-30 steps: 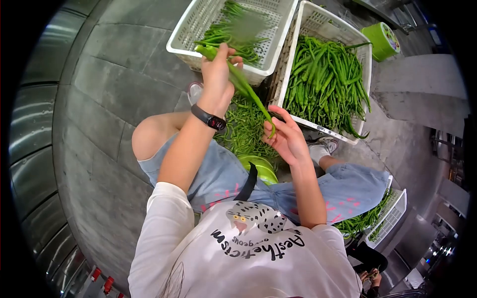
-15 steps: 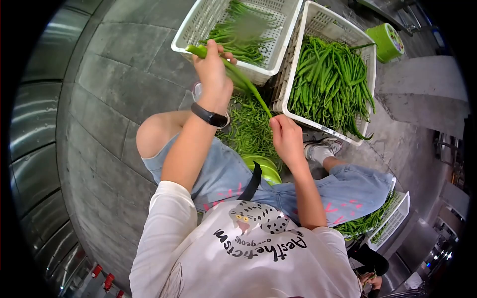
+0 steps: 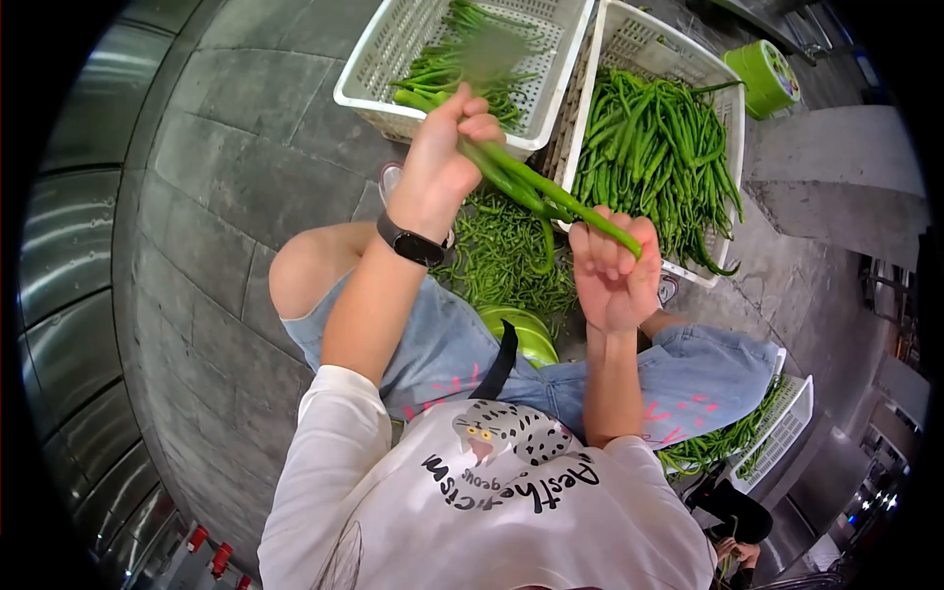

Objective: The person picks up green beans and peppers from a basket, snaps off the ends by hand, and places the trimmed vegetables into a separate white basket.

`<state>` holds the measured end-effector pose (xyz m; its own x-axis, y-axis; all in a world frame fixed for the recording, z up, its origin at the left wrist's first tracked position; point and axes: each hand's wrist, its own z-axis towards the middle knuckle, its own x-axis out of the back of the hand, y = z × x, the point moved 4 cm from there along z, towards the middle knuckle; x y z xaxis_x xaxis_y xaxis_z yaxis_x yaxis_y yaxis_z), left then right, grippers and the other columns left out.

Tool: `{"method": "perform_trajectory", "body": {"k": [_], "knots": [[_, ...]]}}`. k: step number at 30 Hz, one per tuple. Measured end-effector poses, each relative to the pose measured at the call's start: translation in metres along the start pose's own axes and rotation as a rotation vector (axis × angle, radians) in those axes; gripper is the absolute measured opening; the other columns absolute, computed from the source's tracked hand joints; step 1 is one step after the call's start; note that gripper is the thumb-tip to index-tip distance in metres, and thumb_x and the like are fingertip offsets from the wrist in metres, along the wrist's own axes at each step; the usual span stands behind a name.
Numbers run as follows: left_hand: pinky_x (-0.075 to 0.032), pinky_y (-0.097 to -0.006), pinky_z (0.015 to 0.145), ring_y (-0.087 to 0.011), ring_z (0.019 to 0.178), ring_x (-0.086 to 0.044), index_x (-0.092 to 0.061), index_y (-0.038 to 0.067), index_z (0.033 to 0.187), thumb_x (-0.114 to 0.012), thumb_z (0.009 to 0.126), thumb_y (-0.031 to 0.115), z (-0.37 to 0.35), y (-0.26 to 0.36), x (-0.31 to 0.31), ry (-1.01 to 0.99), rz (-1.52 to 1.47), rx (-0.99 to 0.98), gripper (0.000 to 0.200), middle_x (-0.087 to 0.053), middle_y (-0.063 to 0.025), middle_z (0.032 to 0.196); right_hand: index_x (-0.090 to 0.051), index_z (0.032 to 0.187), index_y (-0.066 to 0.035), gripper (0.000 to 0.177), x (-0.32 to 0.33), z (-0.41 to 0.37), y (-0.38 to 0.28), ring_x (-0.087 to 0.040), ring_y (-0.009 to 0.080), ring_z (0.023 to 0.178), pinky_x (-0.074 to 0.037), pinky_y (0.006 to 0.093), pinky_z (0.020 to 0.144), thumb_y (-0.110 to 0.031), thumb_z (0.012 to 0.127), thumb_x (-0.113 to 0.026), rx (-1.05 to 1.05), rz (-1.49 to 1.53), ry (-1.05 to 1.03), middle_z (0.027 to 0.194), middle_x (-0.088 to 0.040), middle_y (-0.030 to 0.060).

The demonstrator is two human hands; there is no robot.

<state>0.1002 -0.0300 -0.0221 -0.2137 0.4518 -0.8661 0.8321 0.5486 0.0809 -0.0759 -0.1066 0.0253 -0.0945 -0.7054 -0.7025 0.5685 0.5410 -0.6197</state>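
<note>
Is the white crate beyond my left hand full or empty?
Partly filled: green peppers lie in the crate, and its perforated bottom shows bare beside them.

Ahead, side by side: left crate (image 3: pixel 383 54), loose peppers (image 3: pixel 430 74) in it; right crate (image 3: pixel 629 39), pepper heap (image 3: pixel 654 147) in it. Bucket (image 3: pixel 762 79) right of right crate, near its far end. Pile of small pieces (image 3: pixel 506 261) on floor (image 3: pixel 216 197), this side of both crates. Third crate (image 3: pixel 782 433) well right, closer in. Left hand (image 3: pixel 444 147) before left crate; right hand (image 3: pixel 615 270) before right crate; long peppers (image 3: pixel 551 192) between hands.
</note>
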Motion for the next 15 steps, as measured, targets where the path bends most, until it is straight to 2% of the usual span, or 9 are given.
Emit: {"method": "perform_trajectory", "body": {"k": [4,8,10,12,14,15], "knots": [[-0.033,-0.021,0.048,-0.007,0.048,-0.032,-0.04,0.007,0.07,-0.043,0.098,0.023,-0.015,-0.011,-0.016,-0.061,0.032,0.07,0.033,-0.033,0.0029,0.055,-0.044,0.073,-0.009,0.029,-0.005,0.019,-0.01,-0.03,0.0103,0.062,-0.025,0.0245,0.055,-0.028,0.094,-0.048,0.099,0.078,0.035,0.063,-0.037,-0.0016],[-0.033,-0.0211,0.048,-0.007,0.049,-0.032,-0.04,0.009,0.074,-0.045,0.097,0.023,-0.009,-0.004,-0.015,-0.021,0.179,-0.149,0.028,-0.035,0.0028,0.058,-0.043,0.072,-0.009,0.027,-0.001,0.033,-0.015,-0.03,0.0105,0.062,-0.026,0.0247,0.054,-0.024,0.094,-0.047,0.169,0.063,0.104,0.063,-0.037,-0.0016],[-0.032,-0.0217,0.049,-0.0058,0.052,-0.034,-0.041,0.009,0.082,-0.047,0.096,0.018,-0.015,0.007,-0.017,0.001,0.285,-0.352,0.018,-0.04,0.002,0.069,-0.045,0.073,-0.006,0.024,0.009,0.037,-0.016,-0.033,0.011,0.062,-0.028,0.0251,0.055,-0.019,0.092,-0.047,0.145,-0.198,0.157,0.065,-0.041,-0.0008],[-0.032,-0.0221,0.049,-0.0056,0.053,-0.034,-0.042,0.01,0.083,-0.049,0.095,0.017,-0.017,0.023,-0.013,0.046,0.331,-0.504,0.016,-0.041,0.0019,0.069,-0.053,0.08,0.001,0.01,0.026,0.031,-0.018,-0.041,0.0102,0.06,-0.034,0.023,0.054,-0.007,0.085,-0.055,0.025,-0.736,0.3,0.069,-0.051,0.0033],[-0.032,-0.0224,0.048,-0.0055,0.053,-0.035,-0.042,0.01,0.084,-0.05,0.095,0.016,-0.02,0.034,-0.01,0.047,0.339,-0.579,0.015,-0.041,0.0019,0.07,-0.053,0.077,0.002,0.004,0.033,0.032,-0.018,-0.042,0.0089,0.055,-0.035,0.0225,0.05,0.0,0.079,-0.056,-0.066,-1.214,0.274,0.066,-0.05,0.0032],[-0.032,-0.0224,0.048,-0.0057,0.054,-0.035,-0.041,0.01,0.084,-0.051,0.094,0.017,-0.022,0.037,-0.011,0.061,0.351,-0.598,0.016,-0.04,0.0022,0.07,-0.053,0.073,0.002,0.003,0.026,0.037,-0.019,-0.042,0.0082,0.054,-0.035,0.0237,0.049,0.003,0.075,-0.055,0.018,-1.356,0.227,0.065,-0.05,0.0033]]}}
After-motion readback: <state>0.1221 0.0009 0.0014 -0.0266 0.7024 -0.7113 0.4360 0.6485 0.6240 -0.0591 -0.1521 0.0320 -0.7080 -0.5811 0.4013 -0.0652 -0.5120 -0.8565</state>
